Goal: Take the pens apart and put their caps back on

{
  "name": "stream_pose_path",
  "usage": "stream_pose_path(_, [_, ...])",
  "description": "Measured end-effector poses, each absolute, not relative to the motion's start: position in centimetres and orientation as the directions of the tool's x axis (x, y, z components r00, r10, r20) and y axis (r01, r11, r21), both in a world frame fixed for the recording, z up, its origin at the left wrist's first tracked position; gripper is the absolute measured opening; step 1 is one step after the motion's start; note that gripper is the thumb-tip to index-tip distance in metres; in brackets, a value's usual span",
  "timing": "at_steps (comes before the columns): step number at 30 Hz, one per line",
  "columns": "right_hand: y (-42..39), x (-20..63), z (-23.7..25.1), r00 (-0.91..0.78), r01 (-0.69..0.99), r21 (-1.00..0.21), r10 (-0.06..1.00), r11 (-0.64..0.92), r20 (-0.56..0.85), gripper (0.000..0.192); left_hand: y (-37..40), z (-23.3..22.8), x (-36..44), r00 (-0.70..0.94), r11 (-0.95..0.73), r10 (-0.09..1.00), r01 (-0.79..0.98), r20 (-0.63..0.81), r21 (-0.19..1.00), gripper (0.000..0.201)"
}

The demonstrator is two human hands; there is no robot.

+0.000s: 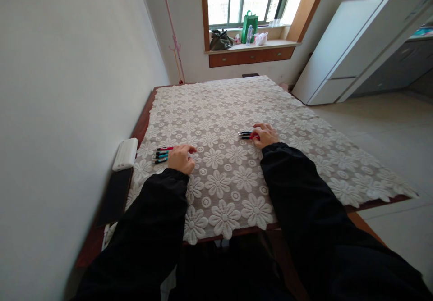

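Observation:
Several slim pens or mechanical pencils [161, 155], in pink, black and teal, lie side by side on the lace tablecloth [218, 181]. My left hand [181, 158] rests over their right ends, thumb and forefinger apart with nothing between them. To the right, a second small bunch of dark and red pens [244, 135] lies with thin tips pointing left. Around that bunch the fingers of my right hand [265, 135] are bent, the thumb by the red one. Its far ends are hidden beneath the hand.
At the table's left edge, against the wall, are a white power bank [125, 154] and a dark flat case [115, 196]. Beyond the table, a windowsill [270, 45] holds a green bag [249, 27], a bottle and a dark bag. A white fridge [341, 48] stands at the right.

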State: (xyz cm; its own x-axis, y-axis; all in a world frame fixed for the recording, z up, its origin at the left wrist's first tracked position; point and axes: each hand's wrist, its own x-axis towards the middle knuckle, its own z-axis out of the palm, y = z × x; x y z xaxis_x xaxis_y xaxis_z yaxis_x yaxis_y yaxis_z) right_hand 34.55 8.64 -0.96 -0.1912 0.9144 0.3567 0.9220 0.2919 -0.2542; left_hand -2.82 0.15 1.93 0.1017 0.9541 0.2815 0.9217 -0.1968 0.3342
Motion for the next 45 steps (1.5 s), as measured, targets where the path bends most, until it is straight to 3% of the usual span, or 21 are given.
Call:
stream_pose_path(11, [8.5,34.5,-0.8,-0.213,0.919,-0.252,0.919,0.304,0.332,0.015,0.4,1.6,-3.2,0.067,-0.122,0.977,0.955,0.204,0.271,0.036])
stream_pose_path(19, [8.5,33.5,-1.0,-0.361,0.848,-0.253,0.856,0.466,0.37,0.016,0.7,1.8,-4.0,0.02,-0.07,0.974,0.973,0.225,0.219,0.03])
stream_pose_path(24, [8.3,33.2,-1.0,-0.374,0.837,-0.272,0.859,0.475,0.35,0.012,0.8,1.9,-4.1,0.036,-0.08,0.977,0.975,0.208,0.206,0.024])
stream_pose_path(27, [8.2,32.9,-0.8,-0.364,0.821,-0.289,0.842,0.491,0.398,0.01,0.7,1.9,-4.2,0.032,-0.073,0.98,0.976,0.197,0.204,0.024])
stream_pose_path(32, [7.6,32.1,0.1,-0.3,0.754,-0.333,0.748,0.566,0.592,0.017,0.8,1.8,-4.4,0.053,-0.093,0.977,0.978,0.207,0.186,0.023])
stream_pose_path(35, [6.9,31.6,0.6,-0.263,0.739,-0.352,0.727,0.574,0.634,0.019,0.8,2.3,-4.1,0.133,-0.198,0.965,0.934,0.225,0.298,0.023])
stream_pose_path(38, [6.3,31.0,0.9,-0.242,0.721,-0.391,0.737,0.572,0.631,0.023,0.2,3.5,-3.2,0.224,-0.394,0.909,0.74,0.353,0.545,0.025])
stream_pose_path(41, [6.0,30.6,0.8,-0.282,0.694,-0.431,0.768,0.577,0.574,0.024,-0.6,4.6,-2.3,0.141,-0.521,0.846,0.419,0.514,0.744,0.022])
stream_pose_path(45, [5.6,30.1,0.7,-0.372,0.644,-0.459,0.775,0.612,0.511,0.024,-0.5,4.1,-1.8,0.017,-0.454,0.891,0.088,0.455,0.887,0.033])
